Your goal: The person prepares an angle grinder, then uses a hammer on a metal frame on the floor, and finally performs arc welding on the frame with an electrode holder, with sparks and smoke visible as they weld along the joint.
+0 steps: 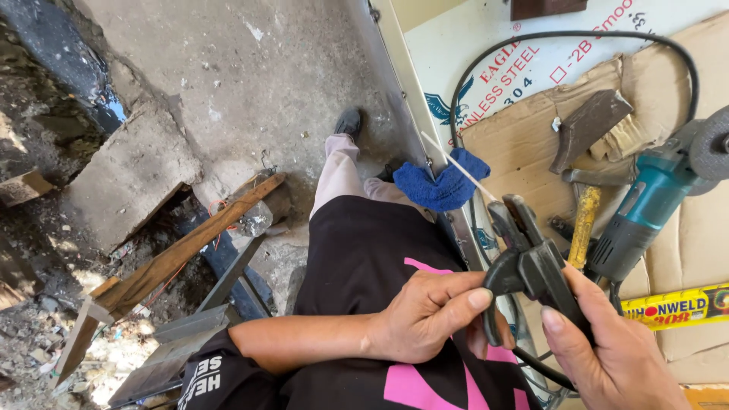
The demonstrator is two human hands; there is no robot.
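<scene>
Your right hand (607,349) wraps the handle of the dark electrode holder (524,258), fingers closed round it from below so the clamp end points up and away from your body. Your left hand (425,311) meets it from the other side, thumb and forefinger pinched on the curved lever at the holder's back, apparently to work or steady the jaws. The holder sits above your lap, over the black garment with pink lettering (380,266), close enough to inspect. A thin white rod (459,163) runs out from the jaw end across the blue cloth (440,182); whether the jaws grip it cannot be told.

To your right, a sheet of cardboard (516,137) lies as a pad, carrying the teal angle grinder (653,197) with its disc turned outward, a yellow-handled hammer (585,220) and a brown angled block (588,121). A black cable (577,34) loops round these. A yellow box (676,304) lies near your right wrist. To your left, a wooden plank (175,254) leans over rubble on the concrete floor (250,83).
</scene>
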